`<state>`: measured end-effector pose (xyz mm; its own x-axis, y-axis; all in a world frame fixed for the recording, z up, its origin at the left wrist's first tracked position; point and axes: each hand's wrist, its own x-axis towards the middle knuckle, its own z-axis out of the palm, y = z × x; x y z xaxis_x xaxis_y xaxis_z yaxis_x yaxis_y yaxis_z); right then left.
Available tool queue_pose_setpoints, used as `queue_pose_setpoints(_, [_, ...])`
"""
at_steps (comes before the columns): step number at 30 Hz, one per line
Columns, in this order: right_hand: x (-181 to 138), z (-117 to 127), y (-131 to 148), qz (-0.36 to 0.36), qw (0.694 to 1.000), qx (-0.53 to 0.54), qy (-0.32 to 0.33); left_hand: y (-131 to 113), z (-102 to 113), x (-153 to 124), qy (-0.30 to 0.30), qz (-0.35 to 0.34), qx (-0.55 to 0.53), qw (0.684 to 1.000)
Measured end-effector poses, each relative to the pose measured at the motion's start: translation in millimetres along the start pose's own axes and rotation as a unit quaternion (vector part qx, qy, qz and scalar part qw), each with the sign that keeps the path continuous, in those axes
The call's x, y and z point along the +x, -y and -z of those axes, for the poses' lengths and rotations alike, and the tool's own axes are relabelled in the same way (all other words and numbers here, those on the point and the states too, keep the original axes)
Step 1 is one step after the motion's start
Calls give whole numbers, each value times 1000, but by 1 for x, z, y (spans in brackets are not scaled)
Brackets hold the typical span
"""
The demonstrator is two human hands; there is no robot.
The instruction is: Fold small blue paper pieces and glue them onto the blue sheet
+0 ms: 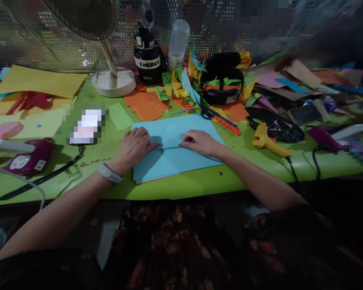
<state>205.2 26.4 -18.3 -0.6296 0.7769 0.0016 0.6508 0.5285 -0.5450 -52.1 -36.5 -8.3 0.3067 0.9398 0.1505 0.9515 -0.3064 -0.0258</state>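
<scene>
Head view: the light-blue rectangular paper sheet (169, 135) lies on the flat green table (181, 191) under the bare left hand (134, 145) and right hand (199, 141), equally near, both nearly closed, pinching its crosswise edge between them

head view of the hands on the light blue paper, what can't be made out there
In the head view:
Light blue rectangular paper: parts hidden under left hand and right hand.
Rectangular phone with black strap: pixelation hides its screen content.
White-based desk fan: top cut off by the upper edge.
Yellow plastic glue gun: darkness hides the end of its black cord.
</scene>
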Motion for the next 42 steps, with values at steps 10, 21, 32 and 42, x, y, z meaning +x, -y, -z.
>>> queue_pose_setpoints(10, [4, 2, -1, -14, 1000, 17, 16, -9, 13, -18, -110, 44, 15, 993])
queue_pose_setpoints(21, [4, 3, -1, -15, 999, 27, 23, -62, -30, -27, -18, -111, -82, 990])
queue_pose_setpoints(32, [-1, 12, -2, 13, 997, 68, 30, -63, -29, -28, -18, -88, -90, 992])
queue_pose_setpoints(42, [6, 12, 2, -31, 998, 28, 57, -67, -23, -26, 11, -76, -69, 995])
